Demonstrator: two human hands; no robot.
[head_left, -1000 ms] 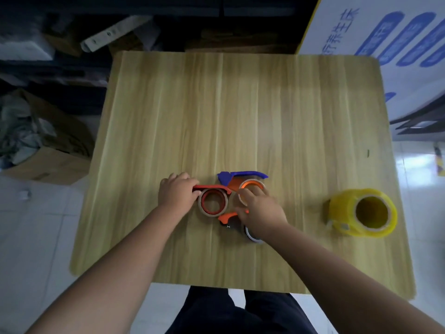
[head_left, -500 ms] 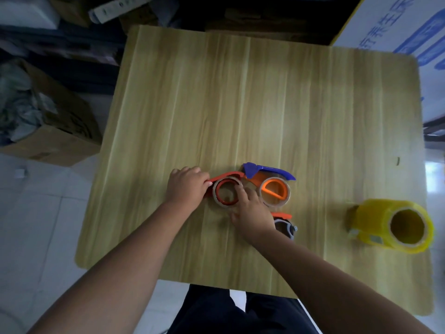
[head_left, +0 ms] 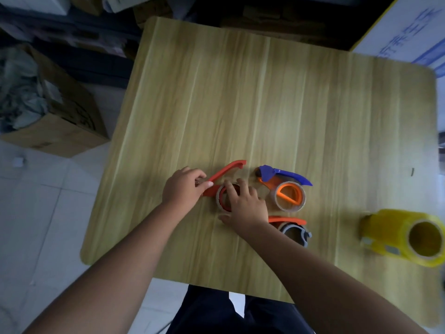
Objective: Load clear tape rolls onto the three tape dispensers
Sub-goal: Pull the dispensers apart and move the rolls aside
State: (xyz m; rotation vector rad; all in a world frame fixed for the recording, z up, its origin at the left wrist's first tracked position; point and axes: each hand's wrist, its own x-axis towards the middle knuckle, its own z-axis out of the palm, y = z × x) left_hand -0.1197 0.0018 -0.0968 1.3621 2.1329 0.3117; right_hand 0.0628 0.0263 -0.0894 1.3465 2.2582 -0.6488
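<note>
Three tape dispensers are counted on the wooden table (head_left: 289,97): a red dispenser (head_left: 225,175), a blue-and-orange dispenser (head_left: 284,175) with a clear tape roll (head_left: 290,196) seated on it, and an orange-and-grey dispenser (head_left: 292,227). One yellow tape stack (head_left: 404,233) lies well apart at the right. The left hand (head_left: 183,189) is pinched on the red dispenser's handle; the right hand (head_left: 244,204) is spread over a second clear roll (head_left: 222,198). Compared with half a second earlier, the red handle is swung outward.
</note>
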